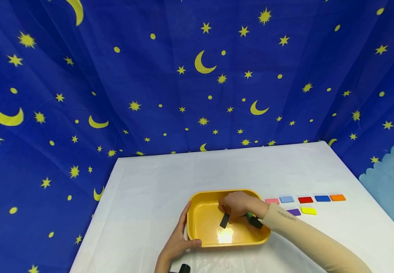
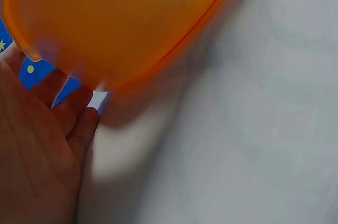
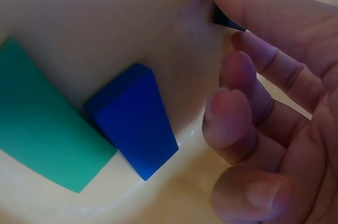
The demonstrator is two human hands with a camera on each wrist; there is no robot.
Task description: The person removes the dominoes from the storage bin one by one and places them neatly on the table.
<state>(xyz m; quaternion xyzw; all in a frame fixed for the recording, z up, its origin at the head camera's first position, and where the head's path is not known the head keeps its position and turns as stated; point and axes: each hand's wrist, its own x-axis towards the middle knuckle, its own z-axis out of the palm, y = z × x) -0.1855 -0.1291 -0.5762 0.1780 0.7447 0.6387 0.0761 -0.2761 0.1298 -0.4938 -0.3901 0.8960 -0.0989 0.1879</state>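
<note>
A yellow plastic tub (image 1: 202, 227) stands on the white table, lifted or tilted at its left end as far as the left wrist view suggests. My left hand (image 1: 178, 240) grips that end, thumb over the front rim and fingers along the outer side. Inside the tub, my right hand (image 1: 236, 204) pinches a dark, nearly black block (image 1: 224, 220) between thumb and forefinger; the other fingers curl loosely. Below that hand, in the right wrist view, a green block (image 3: 50, 123) and a blue block (image 3: 134, 123) lie side by side on the tub's floor.
Right of the tub lie flat blocks in two rows: pink (image 1: 272, 201), light blue (image 1: 287, 199), red (image 1: 305, 200), blue (image 1: 322, 198) and orange (image 1: 338, 197) behind, purple (image 1: 294, 212) and yellow (image 1: 308, 211) in front. A blue star-patterned curtain (image 1: 169, 83) surrounds the table (image 1: 149, 189).
</note>
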